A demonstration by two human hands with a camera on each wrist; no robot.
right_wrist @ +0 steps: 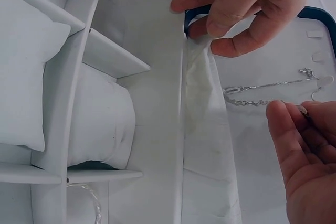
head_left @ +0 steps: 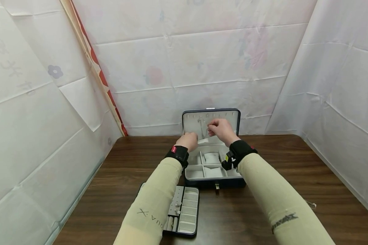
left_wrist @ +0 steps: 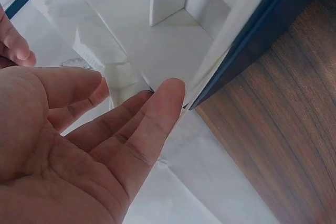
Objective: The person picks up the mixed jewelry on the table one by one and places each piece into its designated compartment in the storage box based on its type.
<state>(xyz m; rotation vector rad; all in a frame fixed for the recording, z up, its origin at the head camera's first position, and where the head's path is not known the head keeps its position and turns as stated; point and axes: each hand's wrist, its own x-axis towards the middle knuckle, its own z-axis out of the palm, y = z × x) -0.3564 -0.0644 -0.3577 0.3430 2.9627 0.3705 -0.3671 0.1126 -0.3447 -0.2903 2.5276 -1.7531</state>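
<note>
A dark blue jewelry box (head_left: pixel 202 183) with a pale lining stands with its lid (head_left: pixel 190 120) raised. My right hand (head_left: pixel 221 129) is in front of the lid, its thumb and index finger pinching a fine silver necklace (right_wrist: pixel 251 102). Part of the chain reaches up to a hook tab (right_wrist: pixel 325 81) on the lid. At the lid's left end, my left hand (head_left: pixel 188 140) holds the edge of the white fabric pocket (right_wrist: pixel 207 129) between thumb and index finger. Its other fingers lie loosely beside the box's side. Pillows (head_left: pixel 212 158) sit in the compartments below.
A shallow compartment tray (head_left: pixel 188 211) lies on the wooden table (head_left: pixel 135 160) in front of the box, partly under my left sleeve. A small clear or shiny item (head_left: pixel 311 205) lies by my right sleeve. White sheeting (head_left: pixel 202 61) hangs behind and at both sides.
</note>
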